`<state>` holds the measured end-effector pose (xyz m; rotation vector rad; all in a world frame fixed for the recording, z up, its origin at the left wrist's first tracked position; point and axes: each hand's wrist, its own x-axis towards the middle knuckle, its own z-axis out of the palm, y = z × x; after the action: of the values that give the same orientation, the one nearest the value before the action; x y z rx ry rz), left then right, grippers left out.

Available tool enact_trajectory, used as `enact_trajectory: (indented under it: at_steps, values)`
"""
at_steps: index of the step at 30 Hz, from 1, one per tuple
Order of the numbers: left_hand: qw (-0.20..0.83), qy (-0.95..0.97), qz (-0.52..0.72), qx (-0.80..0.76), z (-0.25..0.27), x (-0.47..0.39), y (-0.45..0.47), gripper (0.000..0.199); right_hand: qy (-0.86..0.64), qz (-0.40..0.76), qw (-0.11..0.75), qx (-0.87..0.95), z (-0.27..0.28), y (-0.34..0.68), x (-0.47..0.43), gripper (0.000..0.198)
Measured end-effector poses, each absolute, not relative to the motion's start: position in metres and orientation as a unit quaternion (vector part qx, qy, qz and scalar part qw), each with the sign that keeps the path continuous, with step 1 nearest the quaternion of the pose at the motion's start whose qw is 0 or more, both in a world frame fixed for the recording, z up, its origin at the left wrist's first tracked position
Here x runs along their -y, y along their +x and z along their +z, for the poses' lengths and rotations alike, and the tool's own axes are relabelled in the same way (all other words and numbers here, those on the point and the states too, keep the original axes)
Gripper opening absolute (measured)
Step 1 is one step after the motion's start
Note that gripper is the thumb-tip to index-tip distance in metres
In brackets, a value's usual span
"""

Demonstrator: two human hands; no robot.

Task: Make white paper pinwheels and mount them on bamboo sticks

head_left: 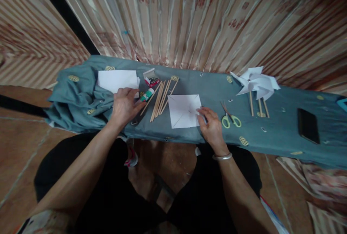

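Observation:
A square sheet of white paper (184,113) lies flat on the cloth, with creases running in from its corners. At its right edge, my right hand (213,127) rests its thumb and forefinger on top of the paper, fingers apart and bent. My left hand (123,105) is open, fingers stretched out over the near right edge of a stack of white paper (118,79). Close to its fingertips lies a green and white glue stick (147,94). Several thin wooden sticks (159,100) lie between the glue stick and the square. Green-handled scissors (230,118) lie right of my right hand.
A small open box (151,78) of metal pieces stands behind the glue stick. White paper pinwheels (257,84) on wooden sticks lie at the right, with a dark phone (308,125) beyond. Green cloth (284,118) covers the narrow table; a patterned curtain (176,20) hangs behind.

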<state>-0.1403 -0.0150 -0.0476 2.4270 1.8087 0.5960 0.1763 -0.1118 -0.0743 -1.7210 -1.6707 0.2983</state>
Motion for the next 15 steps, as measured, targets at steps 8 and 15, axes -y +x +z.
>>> enact_trajectory:
  at_steps: [8, 15]
  values:
    - [0.041, 0.858, 0.234, -0.455, -0.043, 0.041, -0.095, 0.037, -0.679, 0.142, 0.392, 0.604, -0.074, 0.181, 0.102, 0.035]
    - [0.149, 0.932, 0.171, -0.283, -0.06, 0.076, -0.045, 0.04, -0.676, 0.278, 0.49, 0.475, -0.071, 0.182, 0.092, 0.038]
